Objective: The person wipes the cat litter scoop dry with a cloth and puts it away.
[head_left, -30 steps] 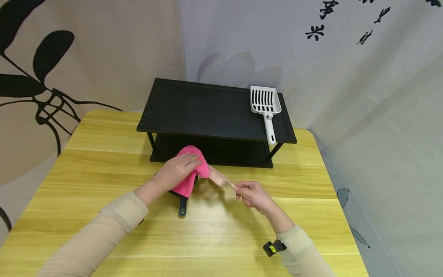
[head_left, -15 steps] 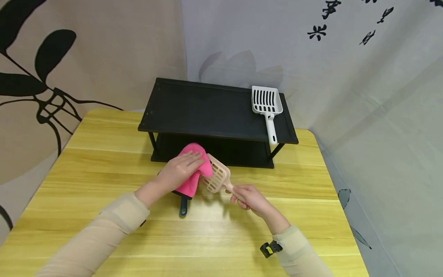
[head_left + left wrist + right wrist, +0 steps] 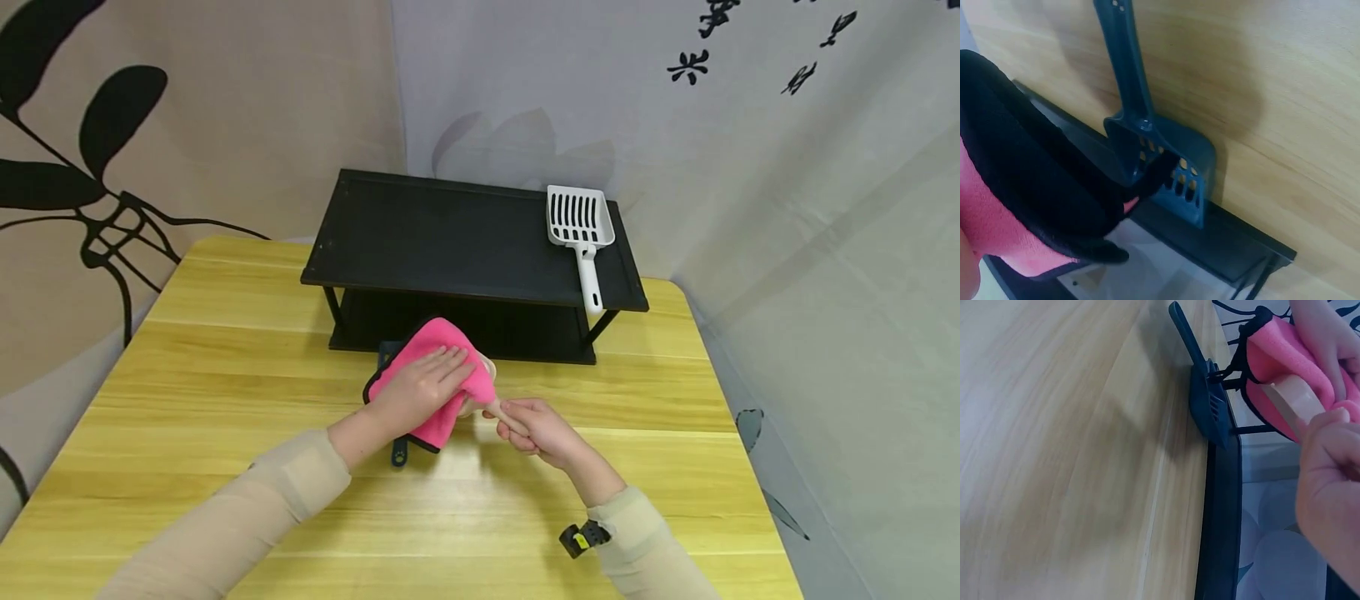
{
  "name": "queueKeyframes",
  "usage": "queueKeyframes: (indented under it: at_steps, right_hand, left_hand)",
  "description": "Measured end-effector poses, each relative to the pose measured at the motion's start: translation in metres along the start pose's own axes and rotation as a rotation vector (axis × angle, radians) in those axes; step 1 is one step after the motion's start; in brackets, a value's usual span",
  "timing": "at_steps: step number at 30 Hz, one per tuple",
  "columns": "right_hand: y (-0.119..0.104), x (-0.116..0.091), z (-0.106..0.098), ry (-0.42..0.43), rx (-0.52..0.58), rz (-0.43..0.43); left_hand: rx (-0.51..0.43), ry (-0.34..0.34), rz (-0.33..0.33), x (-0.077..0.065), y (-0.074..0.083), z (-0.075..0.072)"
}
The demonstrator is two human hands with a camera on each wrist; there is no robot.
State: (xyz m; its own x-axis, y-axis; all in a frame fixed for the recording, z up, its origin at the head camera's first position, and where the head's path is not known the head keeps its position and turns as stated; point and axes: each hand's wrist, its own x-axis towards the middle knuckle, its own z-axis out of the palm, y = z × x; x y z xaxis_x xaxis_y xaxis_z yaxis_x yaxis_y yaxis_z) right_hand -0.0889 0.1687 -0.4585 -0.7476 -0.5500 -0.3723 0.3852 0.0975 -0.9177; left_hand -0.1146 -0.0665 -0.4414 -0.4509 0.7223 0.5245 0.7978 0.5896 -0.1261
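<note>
Nearest, one black wrist device with a yellow mark [image 3: 576, 540], sitting by the right cuff. One pale sleeve [image 3: 225, 517], reaching in from the left. We are seeing both above a wood-grain tabletop [image 3: 450, 533].

One right hand [image 3: 540, 429], its grip clamping on the handle of a beige slotted scoop [image 3: 513, 421], which is hanging above the tabletop, handle pointing toward the person.

One left hand [image 3: 423, 392], fingers lying across a pink cloth with black edging [image 3: 442, 337]. Its grip is seemingly pinching cloth and scoop together, though the thumb's placing is hard to tell from the right wrist view.

Change noted: half a second ago we were seeing the scoop's slotted head mostly bare; now the cloth is sliding right and covering nearly all of it, a thin rim showing. We are judging that the work is now bearing on the head, the right hand steadying the handle.

Beneath the cloth, one dark blue scoop [image 3: 1194, 147], resting on the tabletop, head toward the rack.

Beyond, one black two-tier rack [image 3: 450, 242], bearing a white slotted scoop [image 3: 583, 247] on its upper right. Farthest, printed fabric [image 3: 510, 83] is hanging behind.
</note>
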Motion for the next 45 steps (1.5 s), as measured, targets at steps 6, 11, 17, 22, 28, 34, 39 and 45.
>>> queueKeyframes:
  at_steps: [6, 11, 17, 22, 28, 34, 39, 45]
  right_hand:
    - [0.0, -0.001, -0.001, -0.016, 0.052, -0.016]
    - [0.0, -0.001, -0.001, -0.027, 0.08, -0.029]
    - [-0.001, -0.004, -0.001, -0.034, 0.095, -0.024]
    - [-0.002, -0.006, -0.002, -0.042, 0.105, -0.026]
    - [-0.004, -0.01, -0.005, -0.051, 0.117, -0.04]
    - [-0.004, -0.015, -0.011, -0.057, 0.118, -0.053]
    - [-0.004, -0.018, -0.017, -0.024, 0.029, -0.044]
    - [-0.003, -0.02, -0.027, 0.083, -0.163, -0.035]
  left_hand:
    - [-0.003, -0.02, -0.024, -0.002, -0.003, 0.003]
    - [-0.023, -0.033, -0.048, -0.004, -0.006, -0.001]
    - [-0.03, -0.032, -0.059, -0.01, -0.011, -0.001]
    - [-0.049, -0.008, -0.095, -0.016, -0.018, 0.001]
    - [-0.065, 0.054, -0.077, -0.017, -0.024, 0.002]
    - [-0.068, 0.097, -0.109, -0.022, -0.03, 0.005]
    - [-0.123, 0.112, -0.181, -0.027, -0.036, 0.005]
    - [-0.225, 0.092, -0.333, -0.028, -0.043, 0.001]
